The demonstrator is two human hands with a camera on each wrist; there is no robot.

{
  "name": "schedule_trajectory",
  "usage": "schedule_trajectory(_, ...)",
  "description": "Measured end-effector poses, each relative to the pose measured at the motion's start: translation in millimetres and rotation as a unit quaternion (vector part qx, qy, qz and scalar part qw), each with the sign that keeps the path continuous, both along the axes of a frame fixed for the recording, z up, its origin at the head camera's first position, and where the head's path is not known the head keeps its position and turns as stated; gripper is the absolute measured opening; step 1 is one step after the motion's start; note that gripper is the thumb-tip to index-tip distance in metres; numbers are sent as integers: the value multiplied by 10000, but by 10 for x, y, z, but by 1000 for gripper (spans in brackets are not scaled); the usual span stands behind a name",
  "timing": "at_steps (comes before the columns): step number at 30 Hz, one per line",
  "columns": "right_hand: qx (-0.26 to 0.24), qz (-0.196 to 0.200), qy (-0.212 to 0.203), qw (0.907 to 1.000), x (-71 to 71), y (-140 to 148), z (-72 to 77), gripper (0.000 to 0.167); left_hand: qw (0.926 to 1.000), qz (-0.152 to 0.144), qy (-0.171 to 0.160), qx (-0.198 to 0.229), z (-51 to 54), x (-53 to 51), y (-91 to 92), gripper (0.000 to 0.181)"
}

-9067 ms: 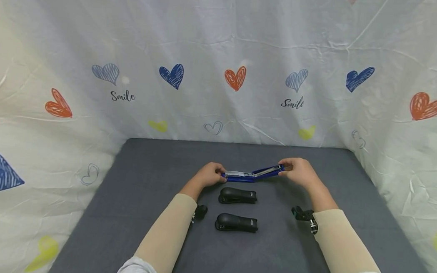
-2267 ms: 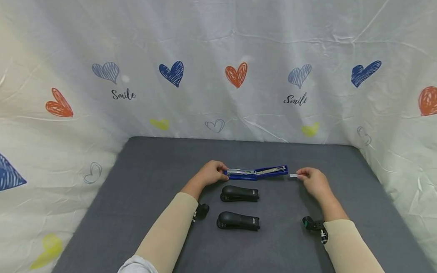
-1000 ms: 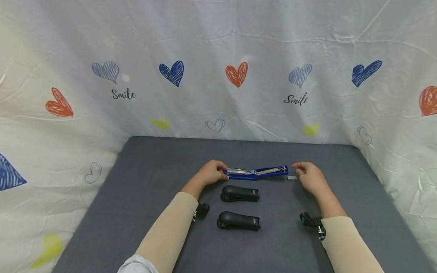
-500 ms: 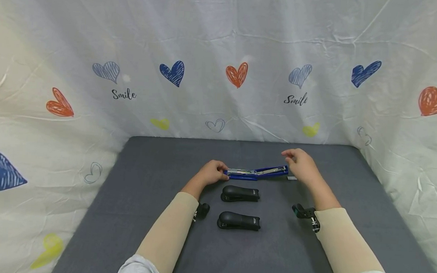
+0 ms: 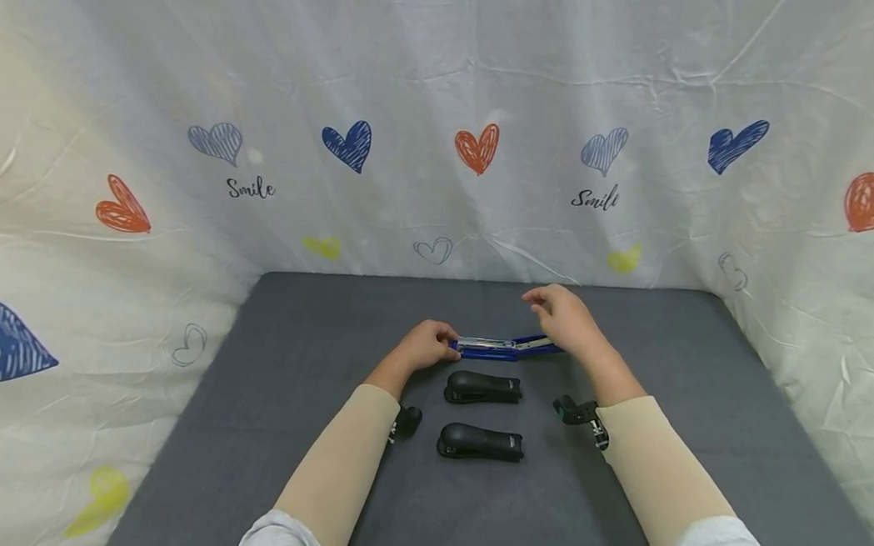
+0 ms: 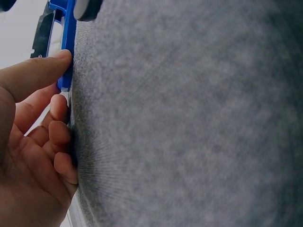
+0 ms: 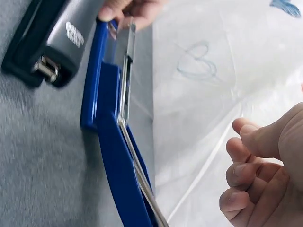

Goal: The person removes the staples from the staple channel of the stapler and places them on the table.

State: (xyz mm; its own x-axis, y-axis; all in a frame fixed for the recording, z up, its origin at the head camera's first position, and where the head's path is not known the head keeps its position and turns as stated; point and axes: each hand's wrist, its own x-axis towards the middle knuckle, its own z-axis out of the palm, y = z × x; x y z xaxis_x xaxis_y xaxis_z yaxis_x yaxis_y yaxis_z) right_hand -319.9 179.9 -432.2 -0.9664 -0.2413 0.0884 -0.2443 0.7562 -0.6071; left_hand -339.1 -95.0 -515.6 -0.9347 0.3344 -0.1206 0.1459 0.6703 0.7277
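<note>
Blue stapler (image 5: 486,354), hinged open on the counter (image 5: 314,324), held at its left end.
That end is pinched between the fingers (image 6: 35,106) of the left hand (image 5: 421,345); the right hand (image 5: 565,317) is held apart from it, near the raised half, its fingers loosely bent and unfilled. On the near side, a black stapler (image 5: 482,388) is laid just beside it, and another black stapler (image 5: 480,443) is laid closer to the person.
</note>
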Motion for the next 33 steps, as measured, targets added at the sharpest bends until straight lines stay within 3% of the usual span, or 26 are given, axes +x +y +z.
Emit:
schedule_trajectory(14,389,854,-212,9954,26,-444,-134,26,10000,35,-22,-53,-28,-30,1,34)
schedule_trajectory(21,1020,1317,-123,9860,17,-580,-252,24,10000,25,51,29,-40,-40,-4,32)
schedule_trajectory(27,1460,1221,-210,9815,38,-649,-340,24,9999,66,34,97,-40,-21,1,33)
schedule_trajectory(33,1316,1047,-341,9852,58,-708,-385,25,9999,64,-1,151,-33,-4,3,33)
